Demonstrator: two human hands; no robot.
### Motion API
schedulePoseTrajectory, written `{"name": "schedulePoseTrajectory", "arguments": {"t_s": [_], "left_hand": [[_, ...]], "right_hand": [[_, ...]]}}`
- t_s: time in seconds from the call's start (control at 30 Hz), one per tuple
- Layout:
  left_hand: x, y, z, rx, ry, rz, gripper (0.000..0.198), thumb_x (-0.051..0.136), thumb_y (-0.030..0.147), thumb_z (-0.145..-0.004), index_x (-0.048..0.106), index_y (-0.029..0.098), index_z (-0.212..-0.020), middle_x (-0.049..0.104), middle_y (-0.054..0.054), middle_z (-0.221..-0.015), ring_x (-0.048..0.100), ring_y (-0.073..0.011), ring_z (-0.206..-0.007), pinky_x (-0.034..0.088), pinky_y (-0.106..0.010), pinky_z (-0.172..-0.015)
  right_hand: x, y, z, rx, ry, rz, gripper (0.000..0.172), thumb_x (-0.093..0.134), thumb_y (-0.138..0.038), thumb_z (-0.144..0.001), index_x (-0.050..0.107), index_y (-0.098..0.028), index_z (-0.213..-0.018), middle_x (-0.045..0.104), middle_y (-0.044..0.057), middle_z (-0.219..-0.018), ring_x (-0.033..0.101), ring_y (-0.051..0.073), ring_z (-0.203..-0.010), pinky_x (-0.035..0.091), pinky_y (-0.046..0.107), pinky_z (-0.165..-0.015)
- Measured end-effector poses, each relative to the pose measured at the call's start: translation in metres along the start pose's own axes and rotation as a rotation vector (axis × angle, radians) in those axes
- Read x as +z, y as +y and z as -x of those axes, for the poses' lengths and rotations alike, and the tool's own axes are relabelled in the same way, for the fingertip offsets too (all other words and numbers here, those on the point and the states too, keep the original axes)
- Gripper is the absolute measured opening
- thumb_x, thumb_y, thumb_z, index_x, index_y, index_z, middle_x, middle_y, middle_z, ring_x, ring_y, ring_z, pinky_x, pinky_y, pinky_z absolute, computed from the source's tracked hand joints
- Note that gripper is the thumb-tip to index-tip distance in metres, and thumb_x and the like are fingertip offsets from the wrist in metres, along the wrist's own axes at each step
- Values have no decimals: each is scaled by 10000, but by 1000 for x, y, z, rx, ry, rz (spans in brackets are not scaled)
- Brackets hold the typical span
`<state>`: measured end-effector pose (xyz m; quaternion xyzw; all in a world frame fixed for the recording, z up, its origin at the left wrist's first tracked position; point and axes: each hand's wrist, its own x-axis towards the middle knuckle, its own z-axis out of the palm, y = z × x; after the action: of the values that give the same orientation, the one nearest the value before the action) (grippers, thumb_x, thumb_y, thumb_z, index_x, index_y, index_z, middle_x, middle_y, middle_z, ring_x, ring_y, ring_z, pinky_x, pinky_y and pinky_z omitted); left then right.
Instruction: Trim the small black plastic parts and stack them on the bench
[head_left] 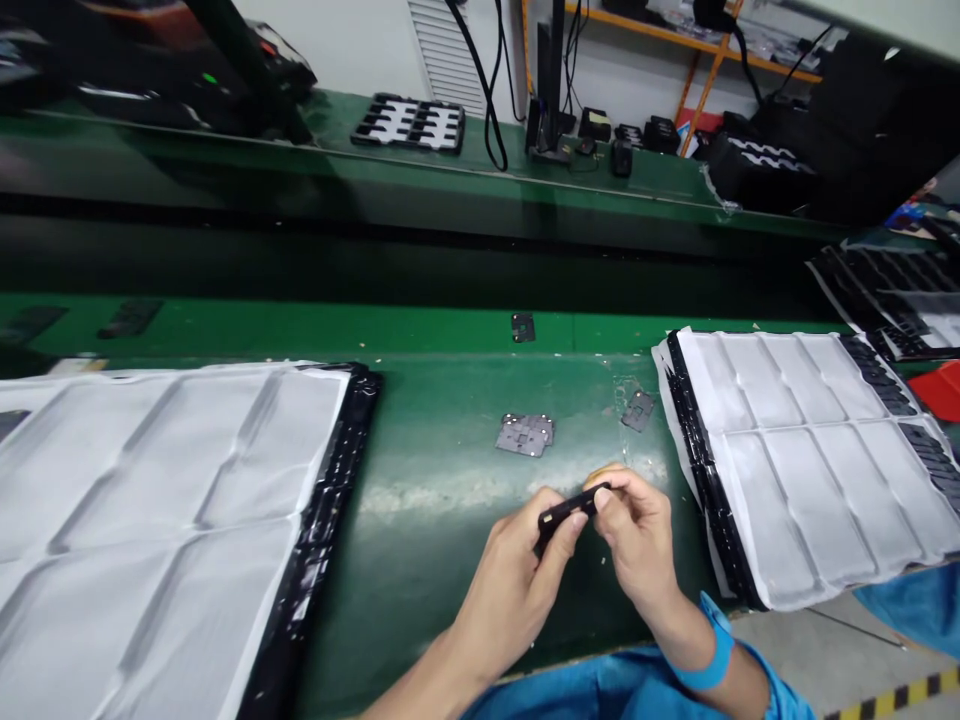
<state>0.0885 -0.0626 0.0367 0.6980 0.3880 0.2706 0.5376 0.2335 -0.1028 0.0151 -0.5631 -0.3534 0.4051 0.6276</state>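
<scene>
Above the near part of the green table, my left hand (pixel 517 565) pinches the left end of a small flat black plastic part (pixel 568 508), seen nearly edge-on. My right hand (pixel 637 535) grips the same part's right end between thumb and fingers, with a blue band round the wrist. Just beyond the hands lies a small overlapping pile of thin dark plates (pixel 523 436) with cut-outs. Another such plate (pixel 637 411) rests to the right of the pile, and a further dark plate (pixel 523 327) lies farther back. The underside of the held part is hidden by my fingers.
A stack of black trays topped with white sheeting (pixel 217 450) stands on the left, and a similar tray stack (pixel 810 450) on the right. Behind runs a dark recessed strip (pixel 450 255). On the back ledge sit a compartment tray (pixel 409 123) and a monitor stand (pixel 551 90).
</scene>
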Motion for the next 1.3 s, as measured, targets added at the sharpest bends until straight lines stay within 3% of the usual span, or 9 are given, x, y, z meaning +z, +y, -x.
{"name": "schedulePoseTrajectory", "arguments": {"t_s": [0.33,0.57,0.77,1.3], "left_hand": [[2,-6,-9,-59,-28,85,342,490,420,-1052,487,235,-764,472,56,-632,458,-140,-549,352,-264,-552],[1,-5,-15,-67,-81,120,350,469,434,-1066,538,217,-801,472,58,-630,439,-136,-565,335,-266,-571],[0,-6,-17,-80,-172,264,410,343,497,-1094,481,220,-824,483,57,-617,425,-126,-542,329,-268,-575],[14,-17,-22,-146,-98,365,490,350,637,-1045,376,236,-764,337,74,-638,299,-110,-555,270,-219,-518]], "right_hand": [[-7,6,-2,-30,-23,-7,99,667,-233,-922,760,-201,-904,627,-13,-752,442,99,-543,387,234,-530],[-23,5,-4,-29,-153,-62,151,610,-245,-995,753,-216,-1036,597,-20,-756,537,100,-545,442,237,-554],[-27,-2,-1,-36,-120,72,190,606,-287,-1047,719,-196,-924,614,-3,-827,561,83,-546,437,226,-544],[-29,-3,8,-128,-127,66,219,582,-254,-1066,751,-195,-939,601,14,-871,568,79,-526,446,231,-516]]}}
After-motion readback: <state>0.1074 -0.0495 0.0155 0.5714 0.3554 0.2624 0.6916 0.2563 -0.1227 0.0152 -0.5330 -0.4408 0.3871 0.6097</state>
